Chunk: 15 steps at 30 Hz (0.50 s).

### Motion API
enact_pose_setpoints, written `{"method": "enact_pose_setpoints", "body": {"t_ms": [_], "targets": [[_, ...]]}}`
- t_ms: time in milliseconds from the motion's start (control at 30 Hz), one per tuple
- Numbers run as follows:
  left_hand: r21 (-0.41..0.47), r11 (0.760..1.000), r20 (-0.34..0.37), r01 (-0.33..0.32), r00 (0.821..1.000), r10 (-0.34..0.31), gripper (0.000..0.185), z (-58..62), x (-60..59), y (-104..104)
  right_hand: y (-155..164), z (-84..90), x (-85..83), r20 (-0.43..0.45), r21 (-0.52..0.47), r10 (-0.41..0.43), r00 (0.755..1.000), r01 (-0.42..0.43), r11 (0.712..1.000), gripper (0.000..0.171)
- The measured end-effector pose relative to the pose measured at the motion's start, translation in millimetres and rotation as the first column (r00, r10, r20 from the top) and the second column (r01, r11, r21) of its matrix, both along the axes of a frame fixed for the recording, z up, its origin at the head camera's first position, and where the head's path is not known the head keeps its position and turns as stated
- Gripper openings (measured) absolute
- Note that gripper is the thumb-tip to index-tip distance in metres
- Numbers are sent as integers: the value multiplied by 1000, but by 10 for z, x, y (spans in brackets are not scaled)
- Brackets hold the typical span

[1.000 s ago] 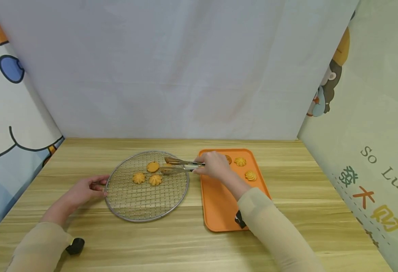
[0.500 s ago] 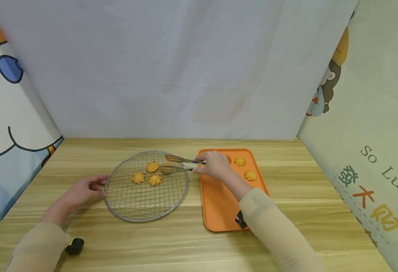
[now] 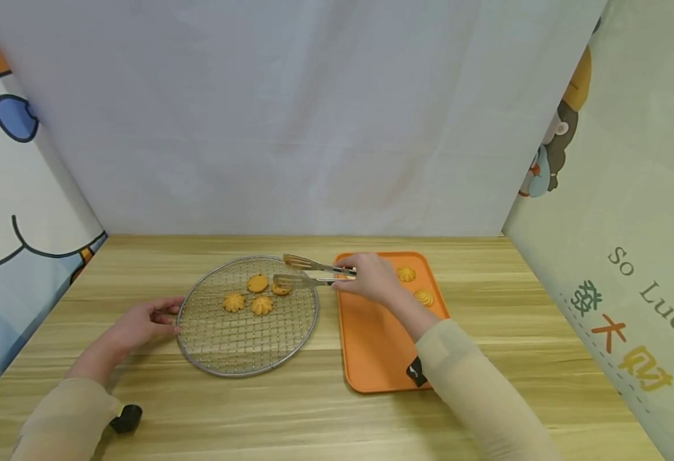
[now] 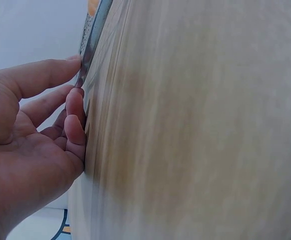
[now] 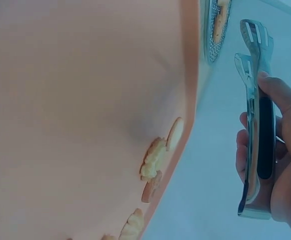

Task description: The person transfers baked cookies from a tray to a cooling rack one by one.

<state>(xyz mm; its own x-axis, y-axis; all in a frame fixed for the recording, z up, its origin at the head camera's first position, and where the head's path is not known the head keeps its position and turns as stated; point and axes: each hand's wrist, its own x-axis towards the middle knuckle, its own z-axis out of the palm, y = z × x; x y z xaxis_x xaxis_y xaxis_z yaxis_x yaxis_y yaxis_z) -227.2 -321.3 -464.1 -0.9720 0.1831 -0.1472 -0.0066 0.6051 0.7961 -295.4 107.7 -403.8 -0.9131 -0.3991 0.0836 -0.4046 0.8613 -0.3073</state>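
Note:
My left hand (image 3: pixel 143 323) pinches the left rim of a round wire cooling rack (image 3: pixel 244 346) between thumb and fingers; the left wrist view shows the fingertips at that rim. Several cookies lie on the rack, two of them star-shaped (image 3: pixel 262 305) and two round. In my right hand (image 3: pixel 368 278) are metal serving tongs (image 3: pixel 296 282) with slotted tips. Their jaws stand apart with nothing between them, over the rack's back right part, overlapping a round cookie (image 3: pixel 281 290) in the head view. The right wrist view shows the tongs' dark handle (image 5: pixel 266 140) against my palm.
To the right of the rack lies an orange tray (image 3: pixel 371 358), partly beneath my right forearm. Several cookies sit toward its far end, such as a star-shaped one (image 3: pixel 406 274) and a swirled one (image 3: pixel 424 298). A white cloth (image 3: pixel 313 128) hangs behind the wooden table (image 3: pixel 158 422).
The tongs have come off the round cookie, leaving it on the rack, and have shifted slightly to the right with the right hand. The left hand stays at the rim.

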Motion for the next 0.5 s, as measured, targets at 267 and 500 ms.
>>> {"method": "enact_pose_setpoints", "body": {"t_ms": [267, 500], "targets": [[1, 1000, 6, -4, 1000, 4, 69, 15, 19, 12, 97, 109, 34, -45, -21, 4, 999, -5, 1000, 49], [8, 1000, 5, 0, 1000, 0, 68, 43, 24, 23, 221, 245, 63, -88, -59, 6, 996, -11, 998, 45]]}}
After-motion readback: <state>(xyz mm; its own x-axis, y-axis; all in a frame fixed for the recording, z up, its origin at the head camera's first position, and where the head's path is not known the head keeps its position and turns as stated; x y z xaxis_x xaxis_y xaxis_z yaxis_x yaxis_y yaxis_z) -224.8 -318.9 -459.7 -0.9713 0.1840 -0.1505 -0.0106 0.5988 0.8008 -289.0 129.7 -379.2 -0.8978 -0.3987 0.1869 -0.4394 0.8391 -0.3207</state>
